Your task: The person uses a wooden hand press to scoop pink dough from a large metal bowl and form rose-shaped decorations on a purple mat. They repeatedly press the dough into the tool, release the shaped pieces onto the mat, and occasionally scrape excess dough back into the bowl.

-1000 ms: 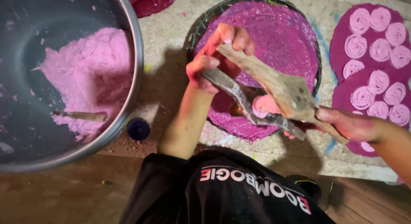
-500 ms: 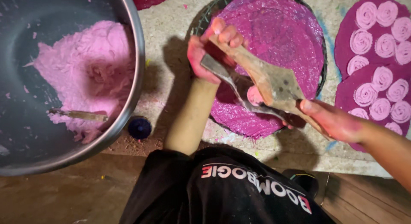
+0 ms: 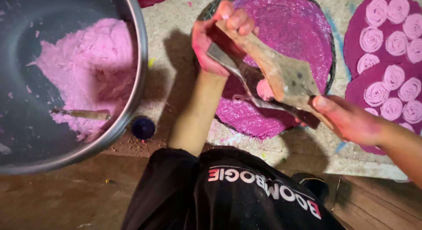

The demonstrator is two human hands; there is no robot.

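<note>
My left hand [image 3: 220,34] and right hand [image 3: 347,120] each grip one end of the paddle [image 3: 281,72] and blade [image 3: 246,78] — fingers closed. A pink lump [image 3: 265,89] sits pinched between them, over the tray [image 3: 307,32].

wooden press [image 3: 281,72] – hinged, pink-smeared, tilted

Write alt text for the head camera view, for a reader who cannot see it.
Seen from above, the left hand and right hand hold a hinged wooden press squeezing a lump of pink dough over a round purple-coated tray. A large metal bowl of pink dough sits to the left, and pink rosettes lie on the right.
</note>
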